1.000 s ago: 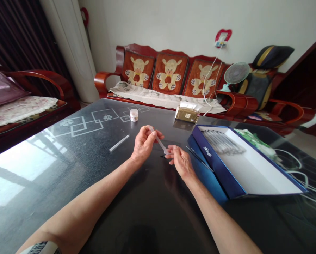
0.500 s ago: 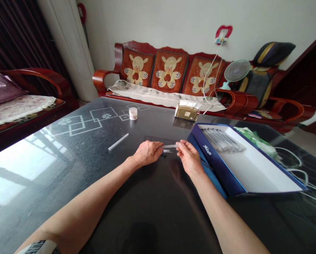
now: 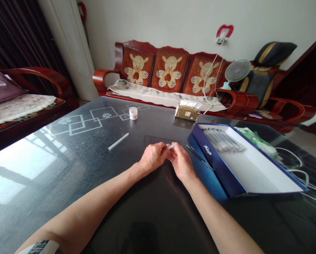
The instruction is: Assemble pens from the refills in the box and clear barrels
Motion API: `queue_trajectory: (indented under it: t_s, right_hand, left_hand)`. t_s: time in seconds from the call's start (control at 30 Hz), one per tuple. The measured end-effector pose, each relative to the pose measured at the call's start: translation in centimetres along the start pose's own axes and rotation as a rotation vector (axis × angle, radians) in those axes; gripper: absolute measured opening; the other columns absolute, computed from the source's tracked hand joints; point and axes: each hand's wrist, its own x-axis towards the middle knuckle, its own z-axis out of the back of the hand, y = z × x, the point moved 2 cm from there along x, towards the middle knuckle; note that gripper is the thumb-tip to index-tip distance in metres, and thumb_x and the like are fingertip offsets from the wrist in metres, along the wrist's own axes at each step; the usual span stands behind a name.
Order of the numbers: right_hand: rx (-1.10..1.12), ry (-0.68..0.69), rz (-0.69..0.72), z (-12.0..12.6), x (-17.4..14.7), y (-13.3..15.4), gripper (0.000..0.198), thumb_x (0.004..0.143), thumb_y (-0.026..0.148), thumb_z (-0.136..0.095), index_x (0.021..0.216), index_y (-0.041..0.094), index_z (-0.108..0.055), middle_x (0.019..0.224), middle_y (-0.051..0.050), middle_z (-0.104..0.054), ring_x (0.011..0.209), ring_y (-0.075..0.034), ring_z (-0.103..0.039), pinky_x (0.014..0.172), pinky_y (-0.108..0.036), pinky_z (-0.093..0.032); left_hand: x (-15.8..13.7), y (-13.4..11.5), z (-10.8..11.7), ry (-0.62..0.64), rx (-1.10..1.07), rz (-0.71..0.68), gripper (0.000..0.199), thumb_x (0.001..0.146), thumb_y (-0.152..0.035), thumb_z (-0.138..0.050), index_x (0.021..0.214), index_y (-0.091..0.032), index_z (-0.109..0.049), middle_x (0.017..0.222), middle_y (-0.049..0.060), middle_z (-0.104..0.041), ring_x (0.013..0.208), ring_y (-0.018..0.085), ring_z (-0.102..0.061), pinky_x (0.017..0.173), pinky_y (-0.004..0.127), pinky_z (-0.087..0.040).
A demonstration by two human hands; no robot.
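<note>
A translucent white pen barrel (image 3: 170,146) runs between my two hands over the middle of the dark table. My left hand (image 3: 153,157) is closed around its left part, and the fingers of my right hand (image 3: 182,162) pinch the right end. The hands almost touch and cover most of the barrel. To the left lies another whitish pen barrel (image 3: 118,141), flat on the table. Thin dark pen refills (image 3: 200,157) rest to the right of my right hand, beside the blue box. Whatever lies beneath my hands is hidden.
On the right stands the open blue box (image 3: 268,173), white inside, with several clear pens (image 3: 222,140) at its far end. Behind are a small white jar (image 3: 133,113) and a tissue pack (image 3: 187,112). A green-white bag (image 3: 258,141) and white cords lie beyond the box.
My hands have come closer together, the right one moving left, so less of the barrel shows. The small white and black parts seen between them are now covered. More of the dark refills shows.
</note>
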Motion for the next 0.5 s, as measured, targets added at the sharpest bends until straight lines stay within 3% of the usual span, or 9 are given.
queue_trajectory:
  t_s: [0.13,0.27,0.5]
  right_hand:
    - [0.067,-0.117,0.01,-0.4,-0.4,-0.6,0.029,0.062,0.038,-0.082,0.074,0.019,-0.064,0.075,0.001,-0.069,0.066,-0.011,-0.062,0.06,-0.023,-0.049]
    - [0.128,-0.22,-0.011,-0.6,-0.7,-1.1,0.028,0.059,0.034,-0.084,0.073,0.018,-0.065,0.075,-0.001,-0.071,0.066,-0.012,-0.064,0.06,-0.025,-0.05]
    - [0.09,-0.244,0.074,0.6,0.7,0.1,0.029,0.064,0.037,-0.08,0.08,0.018,-0.067,0.078,-0.004,-0.073,0.075,-0.015,-0.068,0.068,-0.027,-0.053]
  left_hand:
    - [-0.8,-0.5,-0.9,-0.037,0.192,-0.063,0.024,0.094,-0.036,-0.045,0.089,-0.017,-0.06,0.084,0.005,-0.066,0.074,0.016,-0.062,0.064,0.024,-0.044]
    - [-1.1,-0.5,-1.1,-0.02,0.28,-0.057,0.026,0.096,-0.036,-0.042,0.09,-0.017,-0.059,0.084,0.005,-0.065,0.073,0.016,-0.062,0.061,0.023,-0.044]
    - [-1.0,-0.3,-1.3,-0.065,0.094,-0.087,0.028,0.095,-0.033,-0.045,0.078,-0.016,-0.061,0.069,0.002,-0.064,0.061,0.012,-0.059,0.058,0.021,-0.041]
